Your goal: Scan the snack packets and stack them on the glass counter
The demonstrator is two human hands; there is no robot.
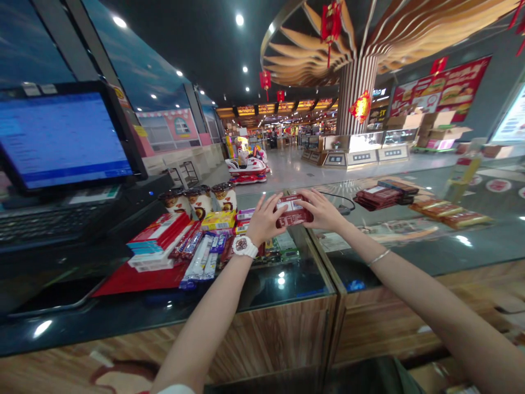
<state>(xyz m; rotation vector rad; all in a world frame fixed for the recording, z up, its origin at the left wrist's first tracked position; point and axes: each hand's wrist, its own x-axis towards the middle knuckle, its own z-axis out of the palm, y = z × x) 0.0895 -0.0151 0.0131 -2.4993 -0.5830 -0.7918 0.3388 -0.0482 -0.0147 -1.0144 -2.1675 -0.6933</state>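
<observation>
Between my two hands, above the glass counter, is a dark red-brown snack packet (293, 212) with pale print on it. My left hand (267, 219), with a white watch at the wrist, grips its left end. On the right end, the fingers of my right hand (322, 210) are closed round it; a thin bracelet circles that forearm. Below and left of the packet lie rows of wrapped snack bars (200, 256) and a yellow box (219, 220). Farther right on the counter rests a pile of dark red-brown packets (378, 197).
At the left stand a monitor (65, 137) and a keyboard (45, 216). Lidded cups (199, 202) line the back of the counter near stacked red boxes (158, 235). Gold-brown packets (451, 212) and a bottle (463, 169) are at the right, with a black cable (346, 203) nearer.
</observation>
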